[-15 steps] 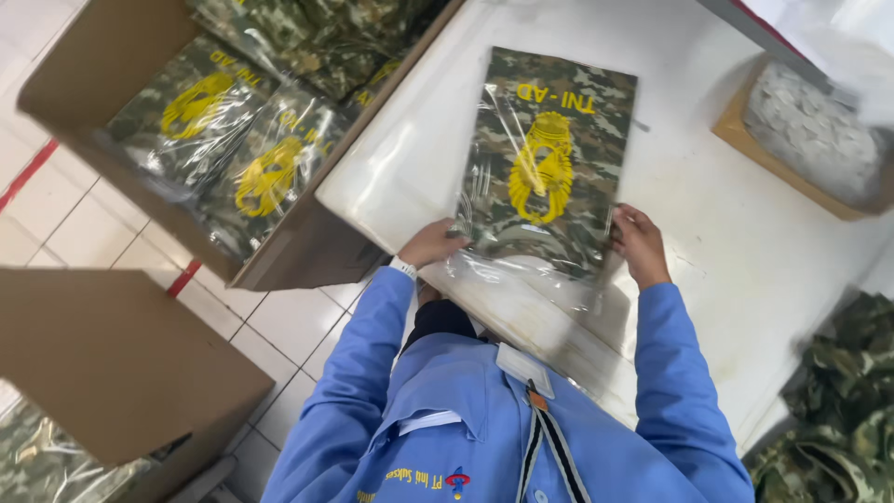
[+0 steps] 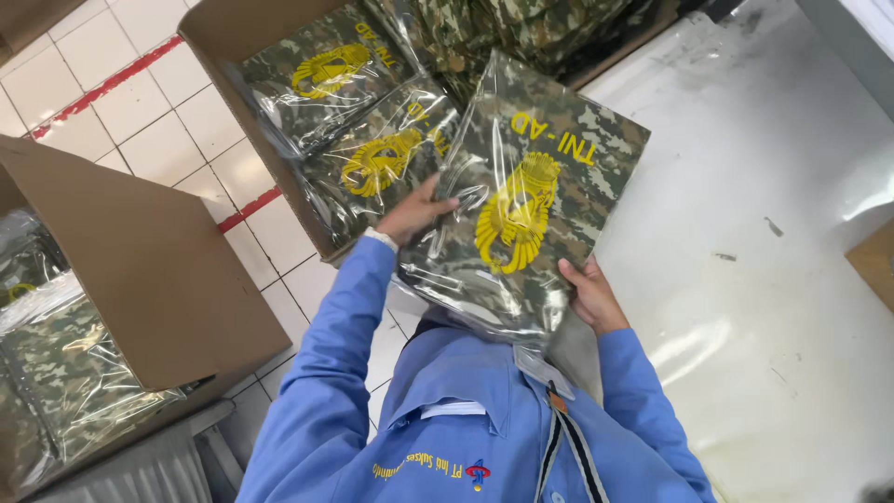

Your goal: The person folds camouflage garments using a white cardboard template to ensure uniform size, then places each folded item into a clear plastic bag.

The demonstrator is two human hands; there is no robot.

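A person in a light-blue work shirt (image 2: 466, 419) holds a flat camouflage-print garment sealed in a clear plastic bag with a yellow emblem (image 2: 521, 210), lifted clear of the white desk (image 2: 745, 279) and tilted toward the camera. The right hand (image 2: 591, 296) grips the packet's lower right edge, fingers curled under it and thumb on the front. The left hand (image 2: 417, 212) clasps the left edge, fingers closed over the plastic. The packet hangs over the desk's left edge, between the desk and an open brown cardboard box (image 2: 247, 23) that stands on the floor just left of the desk.

At lower left, a second brown cardboard box with a raised flap (image 2: 140, 270) holds more camouflage packets in plastic (image 2: 65, 373).

Beyond the hands, the open box contains two similar bagged camouflage packets with yellow emblems (image 2: 368, 140) lying side by side, the held packet overlapping the nearer one from this view. Folded camouflage cloth (image 2: 521, 28) is piled behind them. White floor tiles with a red line (image 2: 130, 102) show between the boxes.
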